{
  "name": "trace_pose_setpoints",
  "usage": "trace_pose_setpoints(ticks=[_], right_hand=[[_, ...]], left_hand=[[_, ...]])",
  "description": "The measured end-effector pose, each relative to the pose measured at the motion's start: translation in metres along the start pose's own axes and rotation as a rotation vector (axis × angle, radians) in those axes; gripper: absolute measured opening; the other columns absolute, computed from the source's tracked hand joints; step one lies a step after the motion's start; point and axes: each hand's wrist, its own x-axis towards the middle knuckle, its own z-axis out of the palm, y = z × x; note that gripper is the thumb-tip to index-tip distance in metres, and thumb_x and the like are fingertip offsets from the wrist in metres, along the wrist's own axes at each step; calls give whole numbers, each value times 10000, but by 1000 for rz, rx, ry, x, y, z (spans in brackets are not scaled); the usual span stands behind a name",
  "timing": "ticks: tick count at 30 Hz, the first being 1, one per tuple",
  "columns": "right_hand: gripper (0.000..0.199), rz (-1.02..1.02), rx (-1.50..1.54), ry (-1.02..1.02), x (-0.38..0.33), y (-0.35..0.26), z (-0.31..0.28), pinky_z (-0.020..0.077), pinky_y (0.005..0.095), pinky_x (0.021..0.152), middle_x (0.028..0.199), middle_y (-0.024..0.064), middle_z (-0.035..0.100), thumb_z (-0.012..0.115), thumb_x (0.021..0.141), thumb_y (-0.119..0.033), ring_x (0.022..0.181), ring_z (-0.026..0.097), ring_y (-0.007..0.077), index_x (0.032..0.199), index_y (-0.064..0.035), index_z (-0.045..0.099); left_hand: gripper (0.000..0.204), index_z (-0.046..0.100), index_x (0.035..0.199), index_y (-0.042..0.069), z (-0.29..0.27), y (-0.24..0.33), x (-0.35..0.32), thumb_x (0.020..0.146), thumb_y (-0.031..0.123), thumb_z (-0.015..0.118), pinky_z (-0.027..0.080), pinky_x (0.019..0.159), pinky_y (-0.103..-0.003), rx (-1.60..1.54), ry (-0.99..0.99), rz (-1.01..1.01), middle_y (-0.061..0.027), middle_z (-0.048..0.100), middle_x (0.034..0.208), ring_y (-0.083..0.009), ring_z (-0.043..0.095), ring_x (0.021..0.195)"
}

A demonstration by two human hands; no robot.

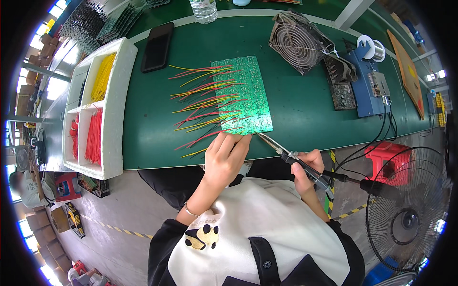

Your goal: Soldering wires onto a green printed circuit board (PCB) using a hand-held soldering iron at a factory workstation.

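From the head view, a green circuit board lies flat on the green desk, with red and yellow wires fanning out from its left edge, and the left hand rests at the board's near edge, its grip pressed together on that edge where the last wires sit. The right hand has its grip closed around the black handle of a soldering iron, whose tip touches the board's near right corner. A white tray of spare wires stands to the left, a small fan and a blue solder station to the right, and a black phone behind.
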Motion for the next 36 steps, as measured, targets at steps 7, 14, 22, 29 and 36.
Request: trace_pose_setpoints(ticks=[7, 14, 22, 29, 36], right_hand=[[190, 3, 5, -7, 1, -1, 0, 364, 249, 621, 689, 44, 492, 613, 786, -26, 634, 409, 85, 825, -29, 428], [182, -8, -17, 7, 0, -1, 0, 368, 251, 610, 681, 57, 498, 614, 782, -25, 620, 410, 88, 805, -20, 433], [183, -72, -36, 7, 5, -5, 5, 378, 256, 611, 647, 52, 490, 614, 780, -26, 608, 422, 92, 791, -15, 432], [203, -9, 31, 82, 10, -3, -1, 416, 248, 529, 593, 47, 440, 567, 775, -106, 511, 408, 78, 783, -45, 373], [149, -132, 274, 219, 31, -14, 3, 520, 396, 775, 645, 81, 478, 514, 800, -62, 524, 425, 86, 846, -24, 377]], left_hand=[[272, 630, 856, 11, -1, 2, 3, 597, -54, 684, 439, 529, -283, 0, -14, -9, -28, 507, 733, -175, 508, 635], [242, 645, 830, 18, -2, 6, 4, 608, -53, 712, 440, 526, -299, -10, -17, -57, -45, 546, 741, -198, 524, 627], [210, 638, 831, 21, -5, 10, 6, 637, -37, 691, 447, 539, -302, 15, -48, -89, -45, 552, 754, -203, 532, 635], [178, 626, 811, 38, -5, 17, 11, 657, -28, 687, 447, 531, -298, 75, -71, -166, -35, 554, 746, -194, 531, 621], [117, 621, 779, 66, -10, 21, 20, 688, 8, 668, 440, 509, -300, 100, -146, -221, -23, 553, 736, -194, 528, 614]])
